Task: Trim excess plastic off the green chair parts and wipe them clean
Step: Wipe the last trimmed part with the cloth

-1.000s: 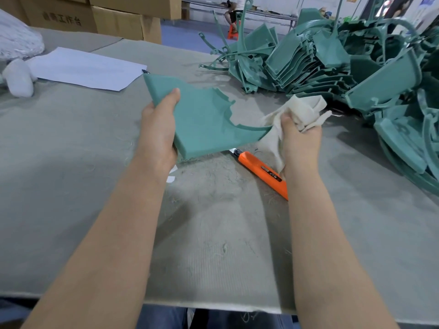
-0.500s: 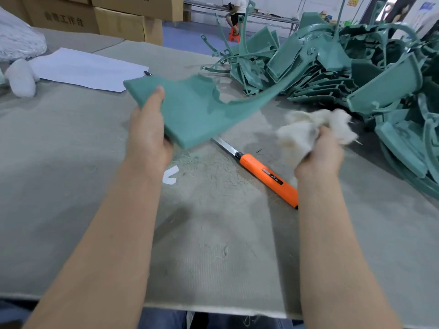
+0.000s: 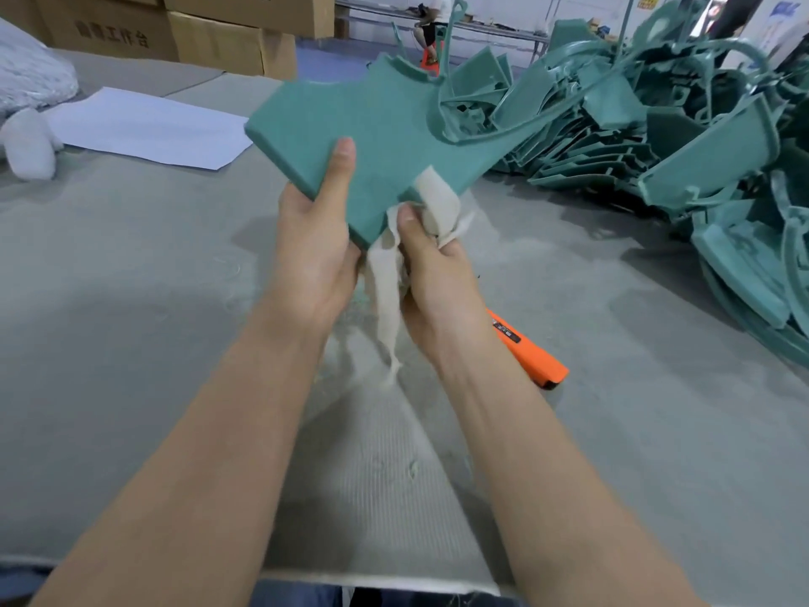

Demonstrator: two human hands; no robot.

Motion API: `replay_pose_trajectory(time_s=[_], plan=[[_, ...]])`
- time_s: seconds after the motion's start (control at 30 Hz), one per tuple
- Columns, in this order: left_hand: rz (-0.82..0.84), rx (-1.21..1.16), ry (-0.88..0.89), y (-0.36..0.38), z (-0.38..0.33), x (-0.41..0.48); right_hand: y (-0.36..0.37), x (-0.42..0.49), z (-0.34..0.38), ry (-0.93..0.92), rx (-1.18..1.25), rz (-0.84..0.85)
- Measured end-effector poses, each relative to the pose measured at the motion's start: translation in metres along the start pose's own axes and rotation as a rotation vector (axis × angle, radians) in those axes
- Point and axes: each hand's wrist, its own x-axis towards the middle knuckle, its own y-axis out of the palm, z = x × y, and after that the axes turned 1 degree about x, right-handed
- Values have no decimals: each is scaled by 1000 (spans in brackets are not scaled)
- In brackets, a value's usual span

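head view: one green chair part (image 3: pixel 394 138) is raised over the desk (image 3: pixel 131 278), left grip (image 3: pixel 315 251) clasping its near edge, right grip (image 3: pixel 437 273) clutching one cloth (image 3: pixel 437 203) against it. one orange knife (image 3: pixel 529 348) lies below the part; one pile of green parts (image 3: pixel 656 146) sits to its right.

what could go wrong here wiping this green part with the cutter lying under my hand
1. The orange utility knife lies just under the right hand, its blade end hidden; lowering that hand blind could meet it.
2. The left hand grips the green chair part by one corner, so a hard wipe may twist it loose.
3. The rag has a dangling strip that might snag.
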Motion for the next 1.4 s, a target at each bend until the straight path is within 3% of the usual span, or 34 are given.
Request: replay_pose_trajectory(time_s=[0.13,0.23,0.37,0.53,0.7,0.77,0.83,0.9,1.0,1.07,1.23,1.3,1.4], plan=[[341,-196,-305,-16,-14,0,-34,17,19,-126,-71,-161],[504,-111,-451,-28,-20,2,-58,25,25,-93,-149,-254],[311,344,-452,-27,-3,3,-64,25,26,-86,-453,-153],[224,382,-394,-36,-1,10,-70,21,27,-169,-451,121],[300,409,-415,-27,4,3,-74,28,25,-172,-491,-165],[331,408,-425,-26,3,2,-80,31,22,-165,-349,-357],[327,390,-426,-25,3,2,-85,34,24,-227,-272,-571],[316,394,-411,-24,4,3,-83,31,26,-338,-300,-641],[347,440,-413,-23,7,3,-73,25,26,-497,-490,-601],[369,484,-394,-21,12,1,-61,22,20,-505,-705,-509],[222,457,-283,-16,11,4,1,-4,-10,-556,-960,20],[156,384,-258,-25,3,7,13,-13,-18,-581,-1038,150],[56,374,-234,-31,0,8,10,-10,-17,-644,-1161,125]])
